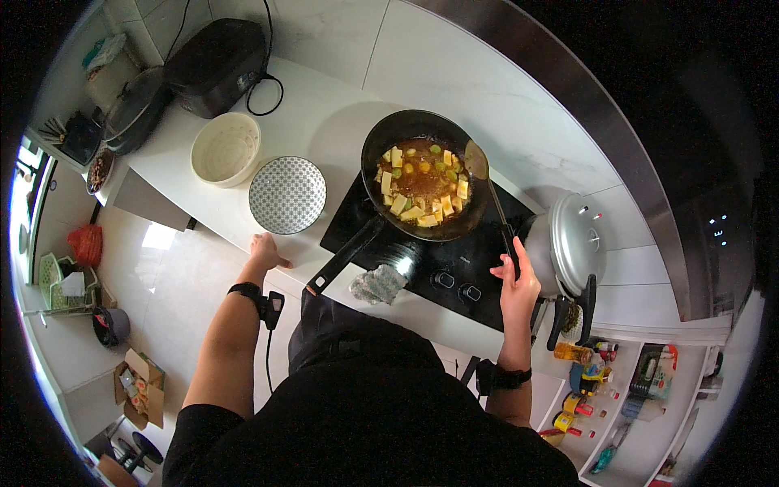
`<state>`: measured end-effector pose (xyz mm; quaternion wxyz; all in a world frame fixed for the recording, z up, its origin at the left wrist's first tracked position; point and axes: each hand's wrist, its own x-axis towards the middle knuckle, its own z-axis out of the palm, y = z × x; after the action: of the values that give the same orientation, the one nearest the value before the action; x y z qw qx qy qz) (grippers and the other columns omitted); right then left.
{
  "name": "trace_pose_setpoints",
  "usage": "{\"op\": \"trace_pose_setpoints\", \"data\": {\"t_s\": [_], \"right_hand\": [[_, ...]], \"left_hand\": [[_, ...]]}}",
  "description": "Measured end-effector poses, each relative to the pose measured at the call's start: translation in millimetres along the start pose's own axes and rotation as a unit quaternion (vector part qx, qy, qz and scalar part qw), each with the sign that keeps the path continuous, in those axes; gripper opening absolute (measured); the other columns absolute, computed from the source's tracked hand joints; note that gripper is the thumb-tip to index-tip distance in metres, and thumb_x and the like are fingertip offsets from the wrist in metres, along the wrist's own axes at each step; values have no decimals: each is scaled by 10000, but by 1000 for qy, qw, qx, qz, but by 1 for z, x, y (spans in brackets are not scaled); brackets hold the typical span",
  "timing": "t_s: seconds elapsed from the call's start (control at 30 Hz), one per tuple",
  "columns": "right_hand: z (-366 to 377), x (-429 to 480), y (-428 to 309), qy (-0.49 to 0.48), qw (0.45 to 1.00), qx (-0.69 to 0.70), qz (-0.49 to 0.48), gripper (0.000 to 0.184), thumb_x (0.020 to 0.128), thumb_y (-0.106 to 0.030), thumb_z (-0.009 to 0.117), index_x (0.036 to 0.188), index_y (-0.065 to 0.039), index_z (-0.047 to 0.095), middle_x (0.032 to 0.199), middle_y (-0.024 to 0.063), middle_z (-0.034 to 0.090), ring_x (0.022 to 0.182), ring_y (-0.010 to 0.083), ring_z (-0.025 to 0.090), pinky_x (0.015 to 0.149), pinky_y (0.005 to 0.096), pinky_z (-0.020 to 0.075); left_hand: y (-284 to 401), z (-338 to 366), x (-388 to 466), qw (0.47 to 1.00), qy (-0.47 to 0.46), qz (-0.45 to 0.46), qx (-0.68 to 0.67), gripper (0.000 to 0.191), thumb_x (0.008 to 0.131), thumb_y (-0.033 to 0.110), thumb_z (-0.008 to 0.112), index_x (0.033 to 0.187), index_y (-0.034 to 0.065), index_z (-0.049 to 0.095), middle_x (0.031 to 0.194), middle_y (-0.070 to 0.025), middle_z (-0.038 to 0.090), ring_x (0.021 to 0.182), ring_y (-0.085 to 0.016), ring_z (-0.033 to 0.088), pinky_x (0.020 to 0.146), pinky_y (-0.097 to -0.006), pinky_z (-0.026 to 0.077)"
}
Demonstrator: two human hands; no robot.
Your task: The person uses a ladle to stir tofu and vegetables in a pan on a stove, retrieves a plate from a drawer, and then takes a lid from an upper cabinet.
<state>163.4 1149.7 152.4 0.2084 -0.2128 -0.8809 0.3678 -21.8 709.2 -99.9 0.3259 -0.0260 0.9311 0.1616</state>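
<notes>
My right hand (518,277) is closed around the black handle of a metal spatula (499,204), whose blade leans on the right rim of a dark wok (371,195). The wok stands on a black glass cooktop (420,274) and holds pale rectangular pieces and green and orange slices in brown sauce. My left hand (266,251) rests on the counter's front edge, holding nothing visible. Just behind it is a grey-and-white patterned bowl (287,195). The wok's long handle (347,255) points toward me, left of a crumpled grey cloth (378,284).
A cream bowl (225,150) and a black appliance (216,67) stand at the back left. A pressure cooker (575,243) is close to my right hand. Shelves with bottles (575,405) are at the lower right. An open cardboard box (140,389) lies on the floor at left.
</notes>
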Motion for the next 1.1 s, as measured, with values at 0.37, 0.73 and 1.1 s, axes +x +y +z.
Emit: {"op": "trace_pose_setpoints", "data": {"t_s": [0.37, 0.73, 1.1], "right_hand": [[51, 6, 48, -84, 887, 382, 246, 483, 965, -211, 527, 1366, 22, 391, 901, 118, 645, 717, 154, 634, 674, 318, 569], [68, -3, 35, -132, 747, 557, 338, 447, 964, -153, 517, 1359, 21, 402, 922, 133, 637, 706, 111, 581, 660, 257, 544], [36, -18, 10, -132, 850, 444, 252, 425, 962, -153, 520, 1347, 5, 437, 928, 126, 632, 693, 100, 583, 689, 270, 542]], "left_hand": [[-12, 12, 6, 998, 50, 17, -26, 793, 329, 337, 955, 919, 35, 520, 1055, -182, 491, 1019, -329, 474, 881, -401, 433], [1, -1, -5, 1000, 9, -10, -15, 786, 372, 340, 955, 959, 23, 539, 1098, -188, 495, 1065, -334, 471, 938, -397, 417], [-6, 5, 2, 999, 27, 15, -11, 847, 360, 346, 948, 1015, 11, 530, 1112, -203, 504, 1081, -348, 466, 954, -415, 407]]}}
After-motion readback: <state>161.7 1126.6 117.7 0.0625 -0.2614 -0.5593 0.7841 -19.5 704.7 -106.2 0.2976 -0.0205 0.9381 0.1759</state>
